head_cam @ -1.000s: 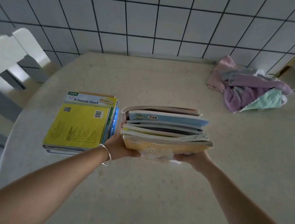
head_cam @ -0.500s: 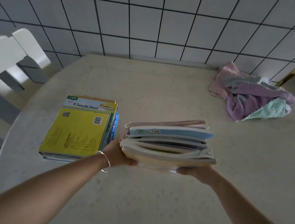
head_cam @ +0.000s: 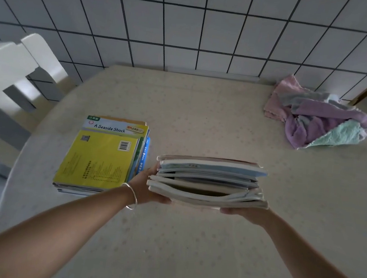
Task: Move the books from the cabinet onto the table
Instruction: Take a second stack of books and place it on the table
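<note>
I hold a stack of several thin books (head_cam: 209,183) flat, low over the beige table (head_cam: 189,242), its page edges toward me. My left hand (head_cam: 147,189), with a silver bangle on the wrist, grips the stack's left end from below. My right hand (head_cam: 245,213) supports the right end from underneath, fingers hidden under the books. Whether the stack touches the table cannot be told. Just left of it, a second pile of books (head_cam: 102,157) with a yellow cover on top lies on the table.
A heap of pink, purple and mint cloths (head_cam: 317,117) lies at the table's far right. A white chair (head_cam: 9,73) stands beside the left edge. A tiled wall (head_cam: 191,25) runs behind the table.
Both hands have carried the stack lower toward the table and a little to the right. Its top face now shows less, as the stack sits flatter.
</note>
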